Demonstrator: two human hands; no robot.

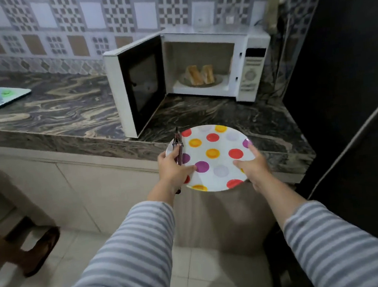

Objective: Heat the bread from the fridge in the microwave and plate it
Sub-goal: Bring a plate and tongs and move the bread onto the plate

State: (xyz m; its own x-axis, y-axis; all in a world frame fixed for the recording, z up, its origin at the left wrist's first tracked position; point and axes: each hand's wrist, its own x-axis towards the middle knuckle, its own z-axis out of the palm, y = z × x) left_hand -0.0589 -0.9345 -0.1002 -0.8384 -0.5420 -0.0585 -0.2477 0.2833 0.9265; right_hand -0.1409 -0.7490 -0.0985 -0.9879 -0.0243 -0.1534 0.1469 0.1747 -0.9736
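Note:
Both hands hold a white plate with coloured dots (pixel 215 145) over the front edge of the counter. My left hand (pixel 174 167) grips the plate's left rim together with a pair of dark tongs (pixel 178 148). My right hand (pixel 251 163) grips the right rim, thumb on top. Behind, the white microwave (pixel 254 69) stands with its door (pixel 137 88) swung open to the left. Inside it, two slices of bread (pixel 200 74) lean against each other on a small plate (pixel 218 80).
The dark marbled counter (pixel 65 103) runs left, with a pale tray (pixel 8 99) of coloured items at its far left. A tall black fridge (pixel 349 83) stands at the right. A wooden stool (pixel 32 248) sits on the tiled floor at lower left.

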